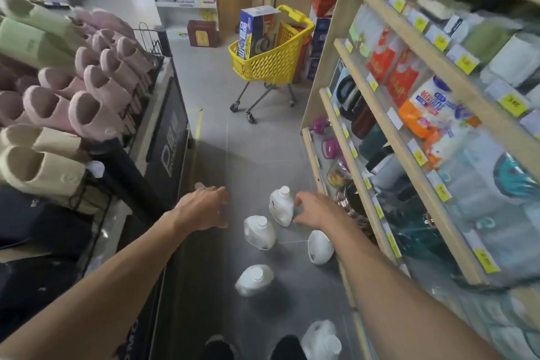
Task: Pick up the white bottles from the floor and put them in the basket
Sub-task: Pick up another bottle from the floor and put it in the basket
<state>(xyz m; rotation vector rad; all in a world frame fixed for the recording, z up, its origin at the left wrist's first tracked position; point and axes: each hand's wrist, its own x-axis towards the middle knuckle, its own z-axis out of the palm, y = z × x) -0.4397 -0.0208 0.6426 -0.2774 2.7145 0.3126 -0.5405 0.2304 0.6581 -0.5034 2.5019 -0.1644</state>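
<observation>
**Both hands reach for bottles on a shop floor; none in the basket yet**

Seen from above, a person leans over a narrow shop aisle with both bare arms stretched forward. Five white bottles [260, 232] are on the grey tiled floor [248, 149], scattered close together near the person's feet. By the look of it the task has barely begun: every bottle in view is on the floor.

The right hand [315, 210] is spread wide, thumb apart from the fingers, just beside the far bottle [282, 206]; whether it touches is unclear. The left hand [204, 207] hovers flat with straight fingers, holding nothing. A small pale shape beyond it cannot be made out. The nearest bottle [321, 340] lies by the person's dark shoes [287, 348].

The basket [271, 64], a yellow wheeled one, stands well apart up the aisle and holds only a blue box [257, 29].

On the left a rack displays pink, beige and green slippers [96, 90]. On the right, wooden shelves [409, 73] carry packaged goods with yellow price tags.
</observation>
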